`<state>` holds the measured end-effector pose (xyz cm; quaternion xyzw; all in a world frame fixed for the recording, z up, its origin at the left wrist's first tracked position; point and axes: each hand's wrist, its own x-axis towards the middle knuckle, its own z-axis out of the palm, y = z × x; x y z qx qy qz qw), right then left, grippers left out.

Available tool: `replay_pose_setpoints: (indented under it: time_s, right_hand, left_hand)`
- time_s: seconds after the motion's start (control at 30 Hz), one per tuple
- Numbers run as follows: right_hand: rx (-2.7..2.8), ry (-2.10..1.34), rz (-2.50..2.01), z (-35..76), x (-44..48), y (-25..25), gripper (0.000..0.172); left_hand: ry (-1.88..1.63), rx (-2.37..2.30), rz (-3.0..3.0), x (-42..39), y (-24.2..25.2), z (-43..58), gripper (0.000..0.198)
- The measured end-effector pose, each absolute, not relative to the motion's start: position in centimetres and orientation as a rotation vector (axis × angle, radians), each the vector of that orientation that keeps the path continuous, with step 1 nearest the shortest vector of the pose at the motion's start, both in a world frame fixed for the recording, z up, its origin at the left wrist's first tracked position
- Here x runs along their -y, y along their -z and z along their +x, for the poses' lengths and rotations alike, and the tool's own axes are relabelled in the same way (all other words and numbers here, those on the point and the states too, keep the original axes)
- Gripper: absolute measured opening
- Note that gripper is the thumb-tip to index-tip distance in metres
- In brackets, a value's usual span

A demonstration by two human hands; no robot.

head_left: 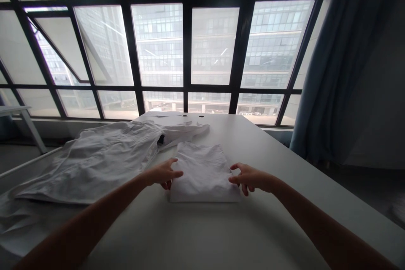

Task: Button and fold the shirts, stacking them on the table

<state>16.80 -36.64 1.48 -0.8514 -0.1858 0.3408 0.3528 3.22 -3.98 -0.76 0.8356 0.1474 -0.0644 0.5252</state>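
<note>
A white garment (pixel 202 175), folded into a neat rectangle, lies flat on the white table in front of me. At its left edge is my left hand (pixel 164 173), its fingers apart and its thumb and index tips at the cloth's side. My right hand (pixel 249 177) mirrors it at the right edge, with the thumb pointing inward near the fabric and the other fingers spread and curved. Neither hand visibly grips the cloth. To the left, loose white garments (pixel 104 160) lie spread out and wrinkled, with a small dark patch (pixel 161 139) near the folded one.
The white table (pixel 272 202) stretches toward a large window wall (pixel 186 50), with two dark round holes at its far end. A blue curtain (pixel 335 76) hangs at the right. Another white table (pixel 25 114) stands at the far left.
</note>
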Motion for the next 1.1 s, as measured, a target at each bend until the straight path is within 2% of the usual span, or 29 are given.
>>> replay_pose_setpoints:
  time_s: [0.1,0.2,0.4,0.53,0.6,0.7,0.77,0.83,0.9,0.97,1.1]
  right_hand:
    - [0.508,-0.909,-2.211,16.8,36.7,-1.5,0.099]
    - [0.524,-0.937,-2.195,17.0,36.6,-1.0,0.106]
    - [0.507,-0.899,-2.225,16.6,36.1,0.0,0.095]
    - [0.667,-0.838,-2.388,16.1,36.1,-0.4,0.084]
    - [0.750,-0.774,-2.502,15.8,36.1,-0.8,0.084]
    - [0.856,-0.495,-2.730,14.8,35.7,-1.2,0.082]
    - [0.941,-0.171,-2.804,13.8,34.9,-1.0,0.072]
    - [1.094,0.131,-2.730,12.8,33.8,-0.2,0.062]
    - [1.316,0.281,-2.593,12.0,32.5,0.9,0.059]
    - [1.514,0.272,-2.517,11.9,31.5,2.3,0.060]
    - [1.599,-0.002,-2.544,13.0,31.0,4.1,0.068]
  left_hand:
    - [0.293,-0.337,2.082,5.1,0.4,1.2,0.101]
    - [0.296,-0.323,2.100,5.6,0.1,0.3,0.094]
    - [0.317,-0.332,2.197,6.2,0.4,0.2,0.069]
    - [0.350,-0.318,2.258,6.3,0.5,-0.1,0.070]
    - [0.331,-0.315,2.337,6.6,0.4,-0.4,0.066]
    - [-0.007,-0.216,2.623,7.7,0.3,-0.5,0.038]
    - [-0.323,-0.015,2.764,8.7,0.7,-0.1,0.029]
    - [-0.499,0.250,2.802,9.8,1.5,0.6,0.038]
    - [-0.509,0.466,2.814,10.4,2.8,1.4,0.052]
    - [-0.389,0.524,2.844,10.6,4.0,2.0,0.063]
    - [-0.082,0.413,2.876,9.7,5.4,2.4,0.079]
